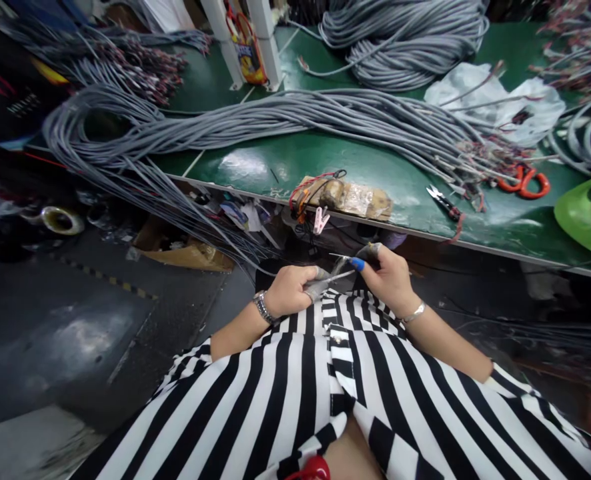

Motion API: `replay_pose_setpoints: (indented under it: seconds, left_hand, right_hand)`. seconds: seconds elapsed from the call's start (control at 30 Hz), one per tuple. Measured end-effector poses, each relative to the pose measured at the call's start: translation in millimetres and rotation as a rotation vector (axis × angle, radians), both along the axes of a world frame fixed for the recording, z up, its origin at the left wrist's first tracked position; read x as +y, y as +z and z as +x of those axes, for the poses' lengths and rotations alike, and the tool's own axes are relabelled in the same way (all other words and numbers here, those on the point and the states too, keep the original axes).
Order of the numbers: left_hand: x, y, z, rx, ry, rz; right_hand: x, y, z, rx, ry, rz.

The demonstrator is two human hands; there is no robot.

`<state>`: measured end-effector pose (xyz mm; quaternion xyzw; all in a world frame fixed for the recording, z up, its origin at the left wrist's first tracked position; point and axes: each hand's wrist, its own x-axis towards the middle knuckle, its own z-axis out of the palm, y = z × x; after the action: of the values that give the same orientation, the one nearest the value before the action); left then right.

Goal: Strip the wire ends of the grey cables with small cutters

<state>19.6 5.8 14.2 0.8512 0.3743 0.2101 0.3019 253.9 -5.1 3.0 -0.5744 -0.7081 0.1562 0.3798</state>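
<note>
In front of my striped shirt, my left hand (291, 289) is closed around a thin grey cable (342, 276), its thumb and fingertips covered in pale finger cots. The cable's end points across to my right hand (391, 279), which is pinched at that end. A blue cot (357, 264) covers the right thumb, and a grey one is on a finger. A thin, light sliver sticks out left of the blue cot; I cannot tell whether it is a wire or a blade. Some grey material hangs between the hands, partly hidden by the fingers.
A long bundle of grey cables (275, 115) lies across the green bench (255, 167). Near its edge are a taped wooden block (358, 199), a pink clip (320, 220), small cutters (443, 202) and orange-handled scissors (533, 183). A green basket (583, 213) stands at right.
</note>
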Motion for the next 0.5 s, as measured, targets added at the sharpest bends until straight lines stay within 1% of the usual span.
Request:
replay_pose_setpoints:
  seconds: [0.07,0.13,0.33,0.5]
  left_hand:
    - [-0.9,-1.7,-1.7,0.008,0.053,-0.018]
    - [-3.0,-3.0,-2.3,0.002,0.077,-0.024]
    - [-9.7,-4.2,0.3,-0.018,0.054,0.004]
    - [-9.1,-4.4,0.9,-0.013,0.051,0.006]
  right_hand:
    - [-1.3,1.9,1.9,0.014,-0.002,-0.002]
    - [-1.4,2.2,1.3,0.017,-0.013,-0.01]
    - [2.1,-2.3,-4.3,-0.014,-0.027,-0.039]
    - [2.6,-2.0,-5.0,0.002,-0.032,-0.059]
